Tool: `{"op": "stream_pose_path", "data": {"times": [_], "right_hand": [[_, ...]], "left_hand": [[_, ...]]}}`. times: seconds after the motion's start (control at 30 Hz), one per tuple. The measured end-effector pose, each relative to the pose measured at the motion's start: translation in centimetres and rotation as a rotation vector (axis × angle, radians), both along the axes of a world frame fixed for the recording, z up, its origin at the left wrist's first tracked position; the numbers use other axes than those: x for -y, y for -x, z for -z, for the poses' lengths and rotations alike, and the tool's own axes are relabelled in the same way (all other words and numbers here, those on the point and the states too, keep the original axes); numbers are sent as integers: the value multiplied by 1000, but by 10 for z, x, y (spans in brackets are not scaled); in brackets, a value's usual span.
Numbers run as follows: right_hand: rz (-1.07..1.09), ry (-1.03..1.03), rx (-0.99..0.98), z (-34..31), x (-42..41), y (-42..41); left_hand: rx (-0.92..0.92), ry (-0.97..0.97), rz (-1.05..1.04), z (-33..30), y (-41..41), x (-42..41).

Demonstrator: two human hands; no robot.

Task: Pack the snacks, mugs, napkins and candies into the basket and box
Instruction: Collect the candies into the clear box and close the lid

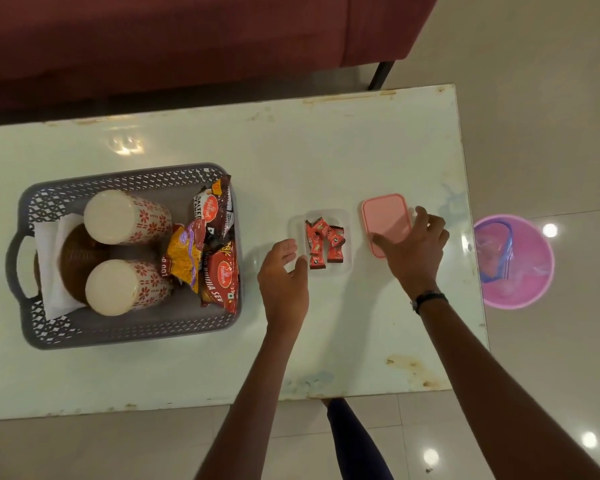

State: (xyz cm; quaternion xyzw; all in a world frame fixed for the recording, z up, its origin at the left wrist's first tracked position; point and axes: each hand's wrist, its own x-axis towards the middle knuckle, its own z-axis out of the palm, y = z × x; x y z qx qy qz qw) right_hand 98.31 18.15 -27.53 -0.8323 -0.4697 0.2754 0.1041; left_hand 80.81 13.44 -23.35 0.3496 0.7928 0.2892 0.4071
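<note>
A grey lattice basket [125,336] on the table's left holds two floral mugs [127,217] lying on their sides, white napkins [49,271] and several snack packets [219,271]. In the middle stands a clear plastic box [347,237] with several red candies [323,242] inside. To its right lies the pink lid [383,213]. My left hand [284,275] hovers open just left of the box, apart from it. My right hand [413,247] has its fingers spread over the lid's near right part, touching it.
The white table [291,161] ends just right of the lid. A pink bin [515,261] with a plastic bag stands on the floor beyond that edge. A dark red sofa [187,39] runs along the far side.
</note>
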Motion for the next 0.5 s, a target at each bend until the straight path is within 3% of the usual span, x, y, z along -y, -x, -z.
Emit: {"op": "stream_pose_path", "data": {"times": [0.2,0.33,0.5], "right_hand": [[91,87,-342,-6,-7,-3],[-4,-85,-315,-33,12,22],[-237,-61,-186,-33,35,68]], "left_hand": [[70,15,-6,-1,-2,1],[117,6,9,-2,-1,0],[122,-20,140,4,-1,1]]}}
